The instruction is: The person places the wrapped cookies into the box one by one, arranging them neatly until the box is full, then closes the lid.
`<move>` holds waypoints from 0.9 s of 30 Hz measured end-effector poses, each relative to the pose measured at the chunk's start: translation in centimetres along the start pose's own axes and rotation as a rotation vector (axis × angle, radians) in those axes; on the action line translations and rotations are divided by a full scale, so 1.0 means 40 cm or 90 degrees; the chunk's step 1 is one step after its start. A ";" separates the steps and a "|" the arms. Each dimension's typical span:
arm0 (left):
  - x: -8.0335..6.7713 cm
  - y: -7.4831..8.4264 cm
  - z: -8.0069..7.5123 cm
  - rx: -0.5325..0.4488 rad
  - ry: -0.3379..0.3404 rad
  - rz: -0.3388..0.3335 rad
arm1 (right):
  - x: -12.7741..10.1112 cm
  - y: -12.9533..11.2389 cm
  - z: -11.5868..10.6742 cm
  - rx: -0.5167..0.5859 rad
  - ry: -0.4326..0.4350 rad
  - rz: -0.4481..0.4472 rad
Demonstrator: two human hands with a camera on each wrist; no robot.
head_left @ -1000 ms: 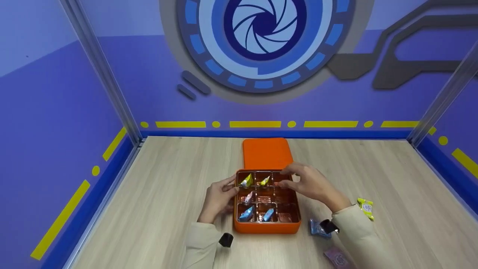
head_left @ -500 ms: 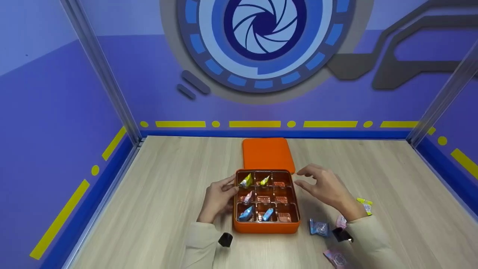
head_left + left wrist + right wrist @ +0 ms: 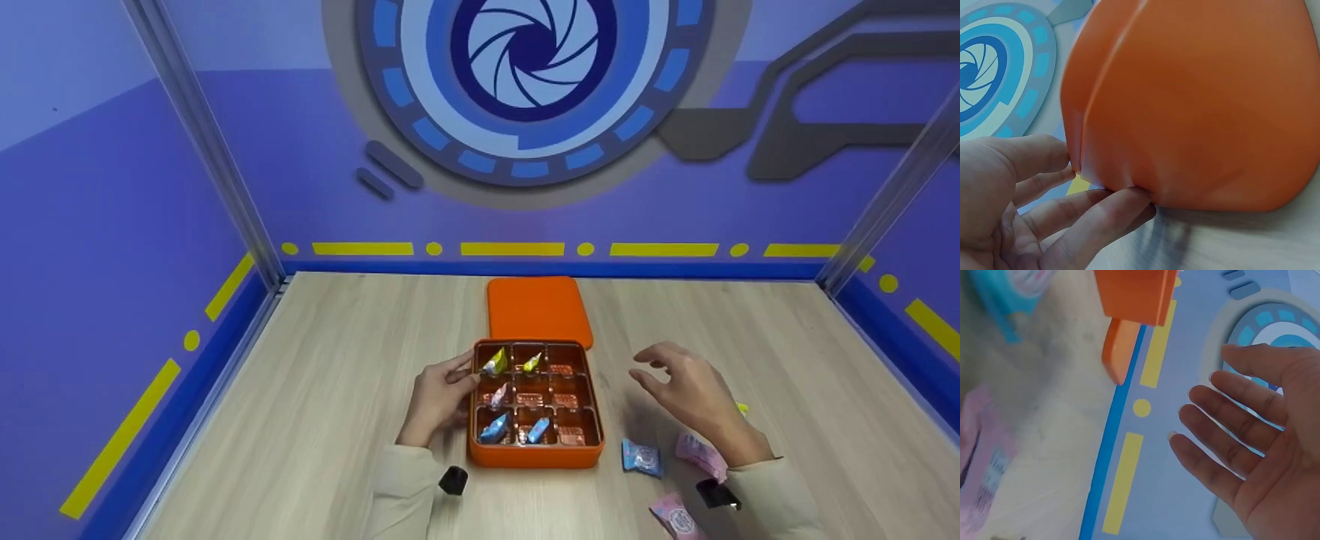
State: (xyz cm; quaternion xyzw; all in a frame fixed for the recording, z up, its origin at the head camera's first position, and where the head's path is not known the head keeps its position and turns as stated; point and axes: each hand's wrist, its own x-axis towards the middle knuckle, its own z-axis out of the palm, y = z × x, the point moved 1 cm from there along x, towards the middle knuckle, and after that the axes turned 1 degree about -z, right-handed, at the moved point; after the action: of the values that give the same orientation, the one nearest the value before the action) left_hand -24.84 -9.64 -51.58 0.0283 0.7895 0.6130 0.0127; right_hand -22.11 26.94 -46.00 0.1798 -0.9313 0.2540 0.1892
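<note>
An orange box (image 3: 536,456) with a clear divided insert stands on the table. Wrapped candies sit in it: yellow candies (image 3: 495,364) in the back left and back middle compartments, a pinkish candy (image 3: 500,394) in the middle left, blue candies (image 3: 538,430) in the front left and front middle. At the box's left side my left hand (image 3: 439,397) holds the wall, thumb at the rim and fingertips against the orange surface (image 3: 1202,112). My right hand (image 3: 686,390) hovers right of the box, fingers loosely bent and apart, holding nothing in the right wrist view.
The orange lid (image 3: 538,309) lies behind the box. Right of the box are a blue candy (image 3: 642,457), a pink candy (image 3: 701,456) and another pink candy (image 3: 677,516). A yellow candy (image 3: 742,409) is mostly hidden behind my right wrist. Blue walls (image 3: 225,172) enclose the table.
My right hand has moved from over the back right compartment out to the right, uncovering that compartment and a pink candy. My left hand and the box stay in place.
</note>
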 end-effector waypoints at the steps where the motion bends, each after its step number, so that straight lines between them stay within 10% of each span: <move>1: 0.001 0.000 0.000 0.000 -0.001 0.001 | -0.004 0.004 -0.003 -0.002 0.001 0.004; 27: -0.001 -0.005 -0.005 -0.021 -0.011 0.019 | -0.101 0.100 -0.044 -0.058 -0.045 0.140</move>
State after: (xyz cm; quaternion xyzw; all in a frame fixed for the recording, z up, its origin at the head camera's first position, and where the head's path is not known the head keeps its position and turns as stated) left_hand -24.82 -9.87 -51.71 0.0448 0.7784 0.6261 0.0106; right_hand -19.86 32.08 -48.01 0.0765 -0.9621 0.2243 0.1348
